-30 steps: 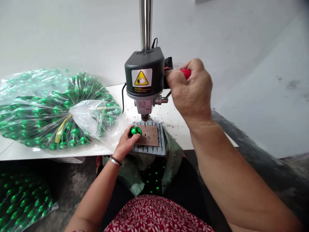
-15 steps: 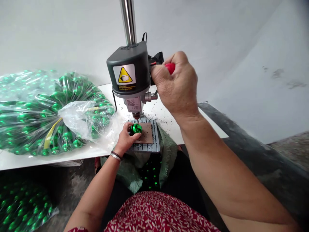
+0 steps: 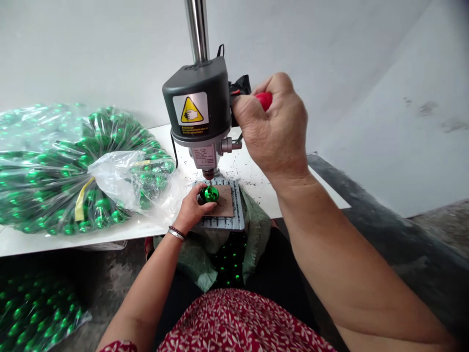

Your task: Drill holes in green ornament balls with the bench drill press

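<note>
A small bench drill press (image 3: 198, 105) stands on the white table, its bit pointing down at a shiny green ball (image 3: 211, 193). My left hand (image 3: 192, 208) is closed around the ball's left side, thumb in front and fingers behind, pressing it on a brown board (image 3: 224, 204). Under that board is the grey slotted base plate (image 3: 240, 215), strewn with dark shavings. My right hand (image 3: 276, 129) is wrapped round the red-knobbed feed handle (image 3: 264, 100) at the drill's right side. Whether the bit has entered the ball I cannot tell.
A big clear plastic bag of green balls (image 3: 106, 181) fills the table's left part. Another bag of green balls (image 3: 36, 313) lies at the lower left. An open woven sack (image 3: 256, 244) with green balls inside hangs below the base plate. Shavings dot the white table (image 3: 264, 195).
The view has shifted slightly. Both hands keep their holds, and the ball stays under the bit on the board.
</note>
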Tool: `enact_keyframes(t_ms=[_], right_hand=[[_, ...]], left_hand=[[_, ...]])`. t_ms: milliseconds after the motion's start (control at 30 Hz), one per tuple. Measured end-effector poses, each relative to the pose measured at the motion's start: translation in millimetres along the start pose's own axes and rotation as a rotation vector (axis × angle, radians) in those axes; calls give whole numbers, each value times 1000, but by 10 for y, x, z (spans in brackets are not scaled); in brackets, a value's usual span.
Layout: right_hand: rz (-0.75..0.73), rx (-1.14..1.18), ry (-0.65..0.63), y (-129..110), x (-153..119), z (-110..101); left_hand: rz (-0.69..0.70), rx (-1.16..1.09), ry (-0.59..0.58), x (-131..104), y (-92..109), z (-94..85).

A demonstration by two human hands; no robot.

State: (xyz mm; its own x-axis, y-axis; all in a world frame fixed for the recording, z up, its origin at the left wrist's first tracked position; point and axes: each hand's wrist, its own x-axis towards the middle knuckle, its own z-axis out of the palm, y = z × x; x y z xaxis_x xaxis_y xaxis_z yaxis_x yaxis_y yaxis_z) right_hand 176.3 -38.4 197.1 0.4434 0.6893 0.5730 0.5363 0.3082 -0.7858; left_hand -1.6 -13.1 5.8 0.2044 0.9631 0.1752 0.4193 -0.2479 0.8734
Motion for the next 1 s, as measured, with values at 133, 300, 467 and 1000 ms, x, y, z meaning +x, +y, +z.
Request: enact_keyframes(t_ms=[133,300,467,1000], right_hand=[[0,-4,-1,-5,-5,3],[-6,-29,-13,-12,-1,5],[12,-24,-35,-15,-4,0],[-19,41,21,23,-79,-3]], left_hand=[[-36,-73,26,30,-81,-1],[1,-59,-49,62,-94,-37],[28,-32,-58,19,-23,-26],[-25,-65,38,-49,-21,183]])
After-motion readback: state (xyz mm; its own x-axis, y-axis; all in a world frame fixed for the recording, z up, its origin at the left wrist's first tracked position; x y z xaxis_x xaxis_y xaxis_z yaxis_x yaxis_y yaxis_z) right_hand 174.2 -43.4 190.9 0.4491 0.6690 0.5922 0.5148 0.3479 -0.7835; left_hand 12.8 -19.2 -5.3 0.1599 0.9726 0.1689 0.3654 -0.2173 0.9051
